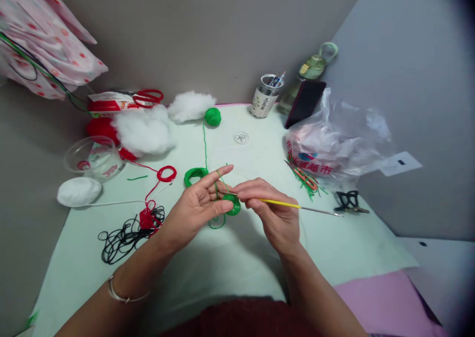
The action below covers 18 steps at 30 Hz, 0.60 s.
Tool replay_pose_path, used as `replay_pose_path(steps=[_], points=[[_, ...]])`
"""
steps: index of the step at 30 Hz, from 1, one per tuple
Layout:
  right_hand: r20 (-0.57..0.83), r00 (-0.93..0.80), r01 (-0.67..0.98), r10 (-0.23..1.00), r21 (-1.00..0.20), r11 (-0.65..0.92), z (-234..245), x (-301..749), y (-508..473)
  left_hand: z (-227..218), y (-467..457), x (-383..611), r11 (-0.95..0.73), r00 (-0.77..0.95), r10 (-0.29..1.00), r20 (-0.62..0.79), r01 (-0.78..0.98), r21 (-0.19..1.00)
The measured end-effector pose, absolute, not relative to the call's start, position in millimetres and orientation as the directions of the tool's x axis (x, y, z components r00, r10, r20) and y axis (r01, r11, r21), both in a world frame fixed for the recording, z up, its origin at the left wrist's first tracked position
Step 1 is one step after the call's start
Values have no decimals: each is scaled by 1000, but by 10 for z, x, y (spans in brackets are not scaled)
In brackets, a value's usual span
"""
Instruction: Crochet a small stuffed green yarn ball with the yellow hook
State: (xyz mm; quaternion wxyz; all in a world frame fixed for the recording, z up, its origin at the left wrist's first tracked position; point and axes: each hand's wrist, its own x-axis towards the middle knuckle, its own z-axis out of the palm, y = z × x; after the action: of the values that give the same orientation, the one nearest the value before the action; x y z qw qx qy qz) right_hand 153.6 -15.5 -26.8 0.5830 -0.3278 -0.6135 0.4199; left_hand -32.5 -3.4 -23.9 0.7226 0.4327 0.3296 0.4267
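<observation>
Between the thumb and lower fingers of my left hand (198, 201) is a small round green crochet piece (233, 205). Green yarn (216, 191) loops over that hand's raised index finger. My right hand (272, 213) is closed round a crochet hook (280, 203) with a yellow handle. One thin metal end of the hook meets the green piece, and the other end points right. Behind my left hand lies a coil of green yarn (193, 175), and a green yarn ball (213, 117) sits farther back with a strand running toward me.
On the left are white stuffing (144, 129), a clear tub (104, 161), white yarn (79, 192), tangled black cord (122, 238) and red yarn (166, 173). At right stand a pencil can (264, 99), a phone (306, 102), a plastic bag (337, 144), orange-handled scissors (306, 178) and a black hair clip (348, 201).
</observation>
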Motion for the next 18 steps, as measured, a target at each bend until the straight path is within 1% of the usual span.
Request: replay_pose_path(steps=[3,6,9,11,14,18], points=[[420,-112,-99,901,-907,410,-260,1539,-157,-220,-24,-329,241,421,903,-88,-325,914],[416,-104,-67,904,-909,411,-256,1540,-160,-205,-19,-312,263,405,906,-122,-315,912],[421,-54,-33,905,-907,420,-280,1523,-171,-195,-29,-286,260,361,921,-147,-286,922],[412,-2,-38,911,-910,412,-308,1502,-179,-189,-42,-275,226,313,939,-145,-238,945],[382,45,-108,923,-917,385,-349,1478,-179,-182,-61,-270,163,241,963,-120,-165,973],[294,6,-273,956,-919,285,-375,1481,-162,-175,-73,-272,134,204,974,-101,-155,979]])
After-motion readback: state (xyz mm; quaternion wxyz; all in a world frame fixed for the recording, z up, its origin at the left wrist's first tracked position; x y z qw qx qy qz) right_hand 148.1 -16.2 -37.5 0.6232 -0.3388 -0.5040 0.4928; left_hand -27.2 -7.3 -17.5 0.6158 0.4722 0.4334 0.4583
